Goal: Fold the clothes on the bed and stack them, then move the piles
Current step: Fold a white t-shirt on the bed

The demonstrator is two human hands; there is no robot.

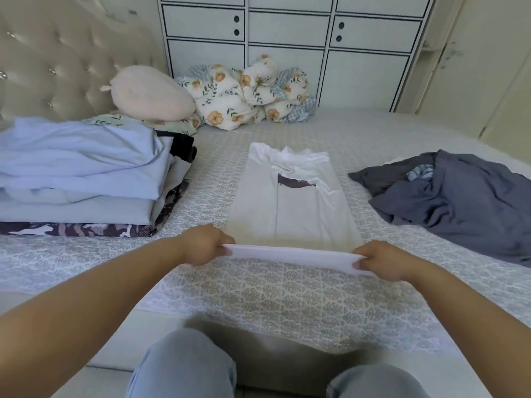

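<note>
Lower centre: our left hand point(205, 245) and right hand point(379, 261) pinch the hem corners of the soft, limp white T-shirt point(290, 196), its best holds.

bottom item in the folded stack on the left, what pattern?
Camouflage print, dark purple-brown with white patches, seen in the head view.

Soft, even daylight — bright, no harsh glare

Wide-angle bending bows the cabinet point(290, 38) lines and stretches the frame edges; the whole picture is slightly soft — a dim shadow lies beneath the bed point(287, 297) edge near the knees.
</note>
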